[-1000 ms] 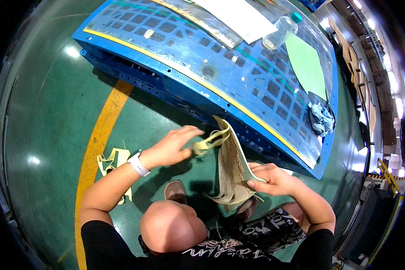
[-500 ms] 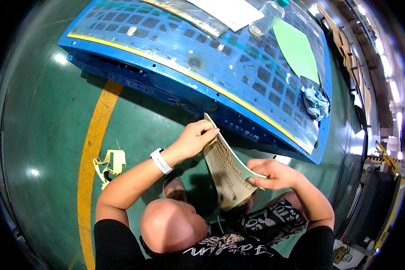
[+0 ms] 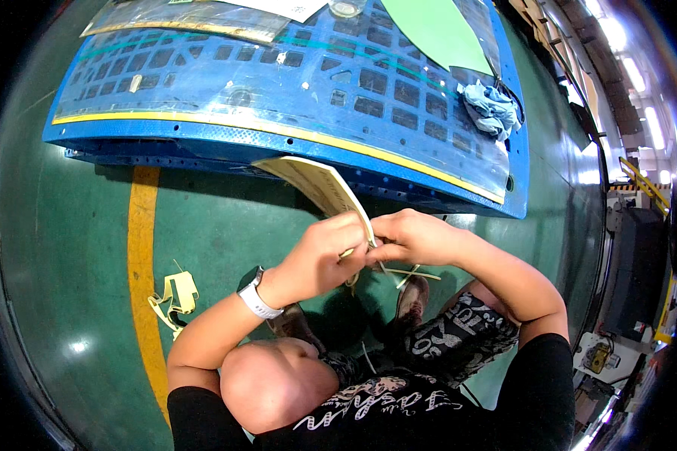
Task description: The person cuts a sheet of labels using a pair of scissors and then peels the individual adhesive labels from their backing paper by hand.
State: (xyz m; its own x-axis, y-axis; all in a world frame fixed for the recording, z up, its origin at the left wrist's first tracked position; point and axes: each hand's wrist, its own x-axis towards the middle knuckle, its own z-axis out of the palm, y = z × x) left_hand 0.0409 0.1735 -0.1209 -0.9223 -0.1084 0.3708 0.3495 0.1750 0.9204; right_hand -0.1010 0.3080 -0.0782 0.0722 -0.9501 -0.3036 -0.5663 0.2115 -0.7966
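A thin, bent cream sheet (image 3: 308, 180) with printed lettering on its face is held up between my hands, its far end near the blue platform's front edge. My left hand (image 3: 331, 248) is closed around its near edge, and a bit of yellow strip shows by the fingers. My right hand (image 3: 417, 237) pinches the same near edge, close beside the left fingers. The fingertips partly hide the spot where they meet. Narrow pale strips (image 3: 417, 275) hang below my right hand, above a shoe. A white-banded watch (image 3: 257, 295) is on my left wrist.
In front stands a low blue platform (image 3: 271, 137) under a clear sheet. It bears a green sheet (image 3: 440, 30), a crumpled blue cloth or glove (image 3: 493, 109), white paper (image 3: 297, 6) and a clear container (image 3: 346, 7). Yellow scraps (image 3: 179, 292) lie on the green floor beside a yellow line (image 3: 141, 248).
The sheet has swung from hanging down toward my knees to pointing away toward the platform. My hands have come together at its near edge. The whole view has shifted, with the platform higher in it.
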